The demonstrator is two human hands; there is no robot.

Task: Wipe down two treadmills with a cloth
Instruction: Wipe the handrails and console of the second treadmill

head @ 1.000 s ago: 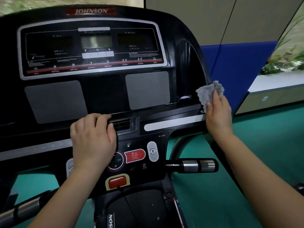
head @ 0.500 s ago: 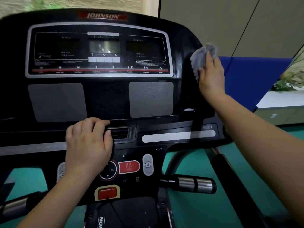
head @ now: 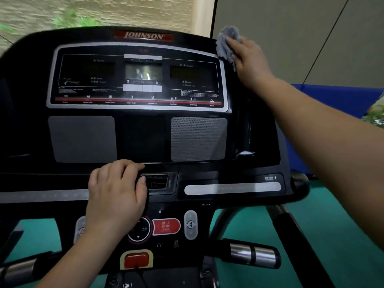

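A grey cloth (head: 225, 46) sits bunched at the top right corner of the treadmill console (head: 143, 140), about one o'clock in view. The right hand (head: 250, 62) presses it there with its fingers (head: 239, 45) lying fairly straight on top. The cloth spills past the fingertips toward eleven o'clock. The thumb is hidden, so it may be pinching the cloth. At seven o'clock, the left hand (head: 116, 194) curls its fingers over the console's middle ledge, gripping it.

Cloth (head: 227, 45) at console (head: 143, 140) top-right corner; stop btn (head: 166, 226) below, centre.
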